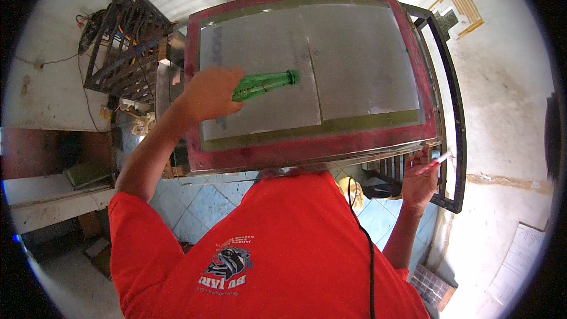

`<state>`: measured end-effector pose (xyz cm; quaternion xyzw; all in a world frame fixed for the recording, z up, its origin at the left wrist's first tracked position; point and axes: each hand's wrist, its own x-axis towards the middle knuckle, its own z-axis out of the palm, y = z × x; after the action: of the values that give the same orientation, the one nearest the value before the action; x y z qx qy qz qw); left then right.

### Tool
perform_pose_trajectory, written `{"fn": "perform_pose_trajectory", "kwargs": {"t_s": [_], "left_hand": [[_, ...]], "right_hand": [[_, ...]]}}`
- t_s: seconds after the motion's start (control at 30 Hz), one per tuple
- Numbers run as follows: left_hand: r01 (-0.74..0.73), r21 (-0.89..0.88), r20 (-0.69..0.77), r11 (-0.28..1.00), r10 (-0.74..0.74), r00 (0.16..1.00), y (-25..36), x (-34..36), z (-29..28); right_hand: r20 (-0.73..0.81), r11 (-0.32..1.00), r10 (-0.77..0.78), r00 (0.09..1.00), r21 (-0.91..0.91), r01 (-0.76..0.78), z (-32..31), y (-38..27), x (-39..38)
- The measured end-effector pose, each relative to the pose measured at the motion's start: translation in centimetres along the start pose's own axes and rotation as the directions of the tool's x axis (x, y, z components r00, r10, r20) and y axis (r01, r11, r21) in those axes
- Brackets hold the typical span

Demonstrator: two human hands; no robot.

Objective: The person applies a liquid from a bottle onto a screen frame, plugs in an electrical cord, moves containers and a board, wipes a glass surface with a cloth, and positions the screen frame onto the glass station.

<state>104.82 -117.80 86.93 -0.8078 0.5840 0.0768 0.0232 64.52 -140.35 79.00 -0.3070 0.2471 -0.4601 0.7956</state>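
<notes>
My left hand (211, 94) is wrapped round the body of a green glass bottle (264, 84), which lies tilted on its side with the neck to the right. The bottle is over the left half of a grey sheet (366, 59) set in a large rectangular frame with a dark red border (307, 151); whether it touches the sheet I cannot tell. Beside the frame's near right corner, my right hand (418, 186) is closed on a slim red-and-white stick (434, 163). Its exact kind does not show.
The frame rests on a dark stand with a black rail (458, 112) at the right. A slatted dark rack (127, 41) with cables stands at the far left. A black cord (367, 236) hangs down my red shirt. Blue tiles (209, 204) cover the floor.
</notes>
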Motion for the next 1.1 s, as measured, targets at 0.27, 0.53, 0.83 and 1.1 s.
{"fn": "perform_pose_trajectory", "kwargs": {"t_s": [0.27, 0.53, 0.83, 1.1], "left_hand": [[0.197, -0.531, -0.240, 0.824, -0.369, 0.898, -3.7, -4.0, 2.5], [0.425, -0.703, -0.271, 0.570, -0.767, 0.581, -6.0, -12.6, 6.0], [0.439, -0.779, -0.374, 0.448, -0.894, 0.247, -5.4, -22.8, 13.0], [0.412, -0.874, -0.193, 0.259, -0.962, 0.196, -1.9, -23.6, 12.3]], "right_hand": [[0.458, 0.002, 0.025, 0.888, -0.889, 0.459, 11.3, 2.0, 4.6], [0.803, -0.199, 0.452, 0.390, -0.335, 0.921, 17.7, 12.8, 11.4], [0.809, -0.300, 0.374, 0.453, -0.357, 0.885, 22.5, 17.5, 22.5], [0.865, -0.419, 0.324, 0.383, -0.232, 0.878, 25.1, 19.5, 29.1]]}}
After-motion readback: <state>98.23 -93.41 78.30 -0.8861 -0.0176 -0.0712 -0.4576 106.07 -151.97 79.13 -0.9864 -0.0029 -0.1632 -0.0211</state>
